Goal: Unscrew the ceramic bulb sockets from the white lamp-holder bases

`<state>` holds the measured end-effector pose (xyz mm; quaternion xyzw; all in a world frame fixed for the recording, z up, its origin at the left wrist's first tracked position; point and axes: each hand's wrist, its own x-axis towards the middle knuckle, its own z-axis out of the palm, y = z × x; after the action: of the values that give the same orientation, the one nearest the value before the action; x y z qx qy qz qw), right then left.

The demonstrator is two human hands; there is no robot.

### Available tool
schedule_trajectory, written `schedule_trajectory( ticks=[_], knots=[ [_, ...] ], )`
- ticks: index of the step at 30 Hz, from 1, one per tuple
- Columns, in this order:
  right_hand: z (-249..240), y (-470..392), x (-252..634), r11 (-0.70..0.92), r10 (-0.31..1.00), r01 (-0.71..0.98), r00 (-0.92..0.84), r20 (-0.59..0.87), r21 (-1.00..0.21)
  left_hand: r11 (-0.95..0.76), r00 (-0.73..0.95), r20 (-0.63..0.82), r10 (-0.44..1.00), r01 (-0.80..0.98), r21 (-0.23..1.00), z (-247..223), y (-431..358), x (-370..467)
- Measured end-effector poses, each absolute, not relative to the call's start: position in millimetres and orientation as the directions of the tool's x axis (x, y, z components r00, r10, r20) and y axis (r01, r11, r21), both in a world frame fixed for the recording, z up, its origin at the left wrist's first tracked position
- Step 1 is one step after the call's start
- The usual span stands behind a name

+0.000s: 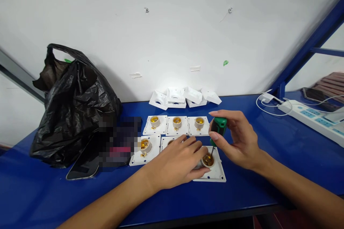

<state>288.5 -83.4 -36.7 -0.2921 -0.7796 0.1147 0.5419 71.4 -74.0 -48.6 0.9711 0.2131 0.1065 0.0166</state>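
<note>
My right hand grips a green and black screwdriver, its shaft pointing down into a round brass-lined socket. That socket sits on a square white plate near the table's front. Fingers of my left hand close around the socket's left side and hold it. Behind the hands, three more white plates with sockets stand in a row, among them the left one, the middle one and the right one. Another plate with a socket lies left of my left hand, which partly covers one beside it.
White square covers are heaped against the wall. At the left stand a black plastic bag and a dark phone, beside a blurred patch. A white power strip with cables lies at the right of the blue table.
</note>
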Motion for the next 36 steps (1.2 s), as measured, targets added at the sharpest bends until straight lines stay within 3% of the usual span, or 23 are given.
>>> schedule_trajectory(
  ticks=[7, 18, 28, 33, 36],
  knots=[
    [-35.8, -81.7, 291.2, 0.796, 0.583, 0.404, -0.316, 0.748, -0.45, -0.91, 0.883, 0.223, 0.414, 0.4, 0.104, -49.9, -74.5, 71.1],
    [-31.8, -78.5, 291.3, 0.739, 0.668, 0.363, -0.29, 0.685, -0.568, -0.907, 0.881, 0.215, 0.42, 0.417, 0.066, -50.7, -73.3, 71.6],
    [-31.9, -79.2, 292.2, 0.754, 0.653, 0.362, -0.316, 0.688, -0.549, -0.903, 0.88, 0.205, 0.429, 0.42, 0.088, -48.3, -75.1, 71.6],
    [-31.8, -80.6, 295.8, 0.841, 0.541, 0.294, -0.434, 0.721, -0.454, -0.905, 0.881, 0.208, 0.425, 0.413, 0.101, -47.4, -74.5, 71.3],
    [-27.2, -81.2, 297.3, 0.825, 0.562, 0.261, -0.471, 0.68, -0.502, -0.907, 0.882, 0.209, 0.422, 0.41, 0.098, -47.0, -74.0, 71.4]
  ],
)
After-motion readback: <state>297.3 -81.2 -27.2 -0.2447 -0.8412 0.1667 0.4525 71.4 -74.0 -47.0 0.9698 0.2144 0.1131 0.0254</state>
